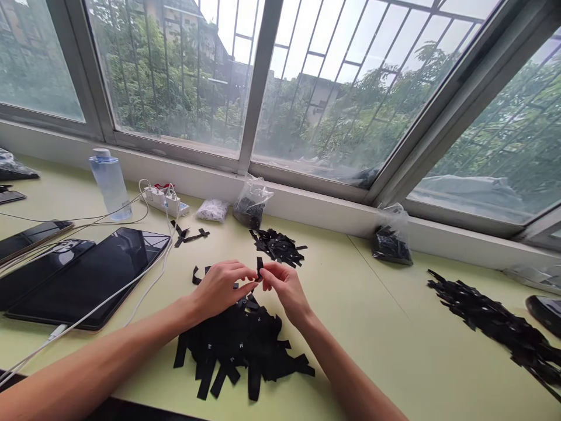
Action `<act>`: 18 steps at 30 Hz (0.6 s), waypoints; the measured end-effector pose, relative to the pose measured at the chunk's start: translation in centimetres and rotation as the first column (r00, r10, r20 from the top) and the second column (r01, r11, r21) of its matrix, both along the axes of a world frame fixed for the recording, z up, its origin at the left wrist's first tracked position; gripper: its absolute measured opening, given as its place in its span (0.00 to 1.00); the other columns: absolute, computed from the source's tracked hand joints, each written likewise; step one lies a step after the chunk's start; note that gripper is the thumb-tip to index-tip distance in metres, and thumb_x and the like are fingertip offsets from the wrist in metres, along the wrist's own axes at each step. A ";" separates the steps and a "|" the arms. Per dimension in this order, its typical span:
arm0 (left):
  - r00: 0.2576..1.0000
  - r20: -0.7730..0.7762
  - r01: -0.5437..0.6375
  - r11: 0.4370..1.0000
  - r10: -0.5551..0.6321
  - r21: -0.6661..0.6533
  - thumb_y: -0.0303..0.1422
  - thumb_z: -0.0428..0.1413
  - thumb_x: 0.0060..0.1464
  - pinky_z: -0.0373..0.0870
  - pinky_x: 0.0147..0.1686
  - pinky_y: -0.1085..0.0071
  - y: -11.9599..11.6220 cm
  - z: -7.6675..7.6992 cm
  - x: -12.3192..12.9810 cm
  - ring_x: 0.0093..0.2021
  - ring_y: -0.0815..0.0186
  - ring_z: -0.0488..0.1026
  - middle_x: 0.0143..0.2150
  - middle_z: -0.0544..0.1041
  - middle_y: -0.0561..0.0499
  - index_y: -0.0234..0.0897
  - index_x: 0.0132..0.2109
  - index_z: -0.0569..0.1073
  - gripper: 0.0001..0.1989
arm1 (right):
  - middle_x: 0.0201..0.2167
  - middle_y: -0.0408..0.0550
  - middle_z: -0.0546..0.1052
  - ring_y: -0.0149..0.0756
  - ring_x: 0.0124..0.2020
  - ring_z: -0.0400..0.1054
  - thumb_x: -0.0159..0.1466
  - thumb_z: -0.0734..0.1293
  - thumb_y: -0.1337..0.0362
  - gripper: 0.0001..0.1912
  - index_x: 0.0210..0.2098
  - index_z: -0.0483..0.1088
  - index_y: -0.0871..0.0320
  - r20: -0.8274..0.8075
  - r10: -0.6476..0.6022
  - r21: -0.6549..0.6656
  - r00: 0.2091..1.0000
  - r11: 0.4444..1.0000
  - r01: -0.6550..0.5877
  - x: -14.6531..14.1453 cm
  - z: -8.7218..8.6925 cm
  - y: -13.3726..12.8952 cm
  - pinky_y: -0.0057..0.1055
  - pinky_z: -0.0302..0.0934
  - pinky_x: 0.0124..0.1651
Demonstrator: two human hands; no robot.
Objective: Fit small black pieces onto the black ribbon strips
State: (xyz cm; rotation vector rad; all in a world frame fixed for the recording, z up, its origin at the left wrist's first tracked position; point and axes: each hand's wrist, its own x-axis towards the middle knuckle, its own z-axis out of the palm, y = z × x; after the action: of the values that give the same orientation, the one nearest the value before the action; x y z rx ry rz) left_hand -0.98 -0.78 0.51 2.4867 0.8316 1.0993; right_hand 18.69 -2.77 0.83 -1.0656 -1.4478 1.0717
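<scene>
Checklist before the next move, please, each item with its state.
1. Short black fabric strip gripped: ok, at the fingertips of the right hand.
2. Left hand touching that strip: cannot tell, its fingertips are very close.
3. Marking on the held strip readable: cannot tell, too small.
4. All other strips gathered in piles: not ok, some loose black strips lie near the white power strip.
5. Pale blue translucent bottle capped and away from the hands: ok.
</scene>
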 end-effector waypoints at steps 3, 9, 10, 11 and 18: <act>1.000 0.030 -0.001 0.999 0.002 -0.034 0.35 0.60 0.60 0.71 0.42 0.68 0.0 0.0 -0.1 0.40 0.65 0.75 0.40 0.80 0.52 0.41 0.45 0.76 0.06 | 0.27 0.43 0.75 0.31 0.26 0.65 0.64 0.69 0.57 0.09 0.34 0.74 0.58 -0.030 0.007 0.000 1.000 1.000 -0.007 0.0 0.0 -0.1 0.30 0.60 0.33; 0.999 0.046 -0.015 1.000 0.015 -0.012 0.30 0.61 0.58 0.72 0.43 0.67 -0.2 0.2 0.0 0.41 0.64 0.76 0.43 0.80 0.51 0.41 0.50 0.74 0.13 | 0.20 0.38 0.73 0.32 0.23 0.66 0.64 0.70 0.59 0.13 0.45 0.66 0.55 -0.111 0.013 -0.061 0.994 0.998 -0.020 -0.1 -0.3 -0.2 0.31 0.61 0.34; 0.999 0.039 -0.010 1.000 0.010 0.002 0.29 0.60 0.59 0.72 0.44 0.67 -0.2 0.2 0.0 0.42 0.64 0.75 0.44 0.80 0.51 0.42 0.50 0.74 0.13 | 0.19 0.37 0.72 0.33 0.23 0.66 0.64 0.69 0.59 0.14 0.47 0.64 0.54 -0.127 0.014 -0.065 0.992 0.998 -0.022 -0.1 -0.3 -0.3 0.31 0.61 0.34; 1.000 0.031 -0.004 1.000 0.004 0.015 0.28 0.59 0.59 0.72 0.44 0.66 -0.2 0.2 0.0 0.42 0.64 0.75 0.44 0.80 0.51 0.42 0.51 0.75 0.13 | 0.19 0.36 0.72 0.33 0.24 0.66 0.64 0.69 0.60 0.15 0.48 0.63 0.54 -0.140 0.014 -0.065 0.990 0.998 -0.023 -0.2 -0.3 -0.3 0.31 0.61 0.34; 0.994 0.012 0.104 0.993 -0.105 0.059 0.25 0.53 0.63 0.72 0.43 0.67 0.2 0.0 -0.2 0.41 0.64 0.75 0.40 0.81 0.50 0.42 0.49 0.79 0.13 | 0.17 0.35 0.70 0.32 0.23 0.64 0.65 0.67 0.63 0.16 0.50 0.61 0.54 -0.129 -0.007 -0.051 0.992 0.999 0.001 -0.1 -0.3 -0.3 0.30 0.59 0.34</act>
State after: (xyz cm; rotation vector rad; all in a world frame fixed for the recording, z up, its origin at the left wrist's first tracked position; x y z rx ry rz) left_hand -1.18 -0.56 0.49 2.5343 0.6660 1.1200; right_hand 18.57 -3.05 0.53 -1.0155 -1.3206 1.1591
